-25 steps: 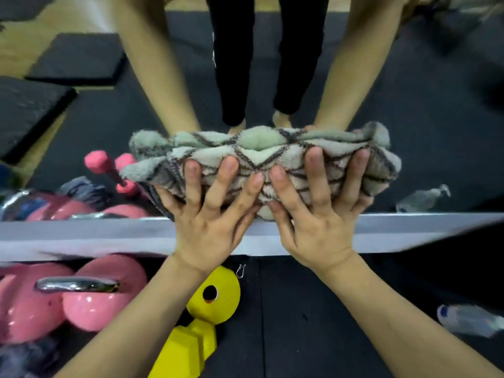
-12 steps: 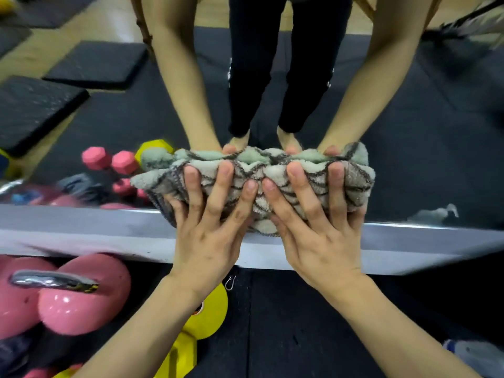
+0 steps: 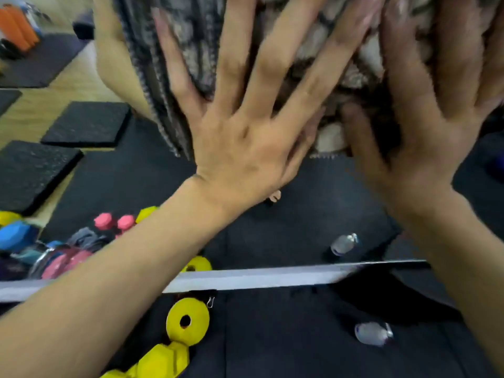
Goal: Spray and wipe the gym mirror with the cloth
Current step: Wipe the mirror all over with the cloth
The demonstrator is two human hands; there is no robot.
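Note:
A grey-green patterned cloth (image 3: 332,64) is flattened against the gym mirror (image 3: 300,208) near the top of the view. My left hand (image 3: 245,137) presses on it with fingers straight and spread. My right hand (image 3: 425,126) presses beside it, fingers straight and pointing up. The cloth's upper part runs out of frame. The mirror's pale bottom frame (image 3: 259,278) crosses the view below my wrists. A clear spray bottle (image 3: 372,333) lies on the dark floor mat, and its reflection (image 3: 343,243) shows in the glass.
Yellow dumbbells (image 3: 174,342) lie on the floor just below the mirror frame at left. In the mirror are pink, blue and yellow dumbbells (image 3: 114,222), black foam mats (image 3: 87,124) and wooden floor.
Both hands slid the cloth up the mirror, away from the bottom frame. The view now sits much closer to the hands, and the image is motion-blurred.

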